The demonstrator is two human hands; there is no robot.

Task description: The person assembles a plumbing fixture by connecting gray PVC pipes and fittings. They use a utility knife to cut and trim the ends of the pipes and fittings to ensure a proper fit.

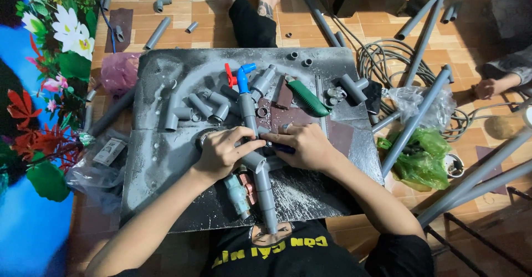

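Observation:
My left hand [221, 154] grips a grey plastic pipe assembly [256, 160] lying across a grey metal sheet [166, 166] on the floor. The assembly runs from a blue elbow [244, 77] at its far end to a straight pipe end [268, 210] near my body. My right hand [303, 145] rests on the assembly beside the left hand and pinches a small dark blue tool [282, 149] against the pipe. A pale green valve [237, 193] lies just below my left hand.
Several loose grey fittings [202, 108], a red valve handle [229, 75] and a green-handled knife [308, 97] lie on the sheet. Long grey pipes [415, 122], coiled cable [382, 55], plastic bags [418, 155] and other people's limbs [252, 16] surround it.

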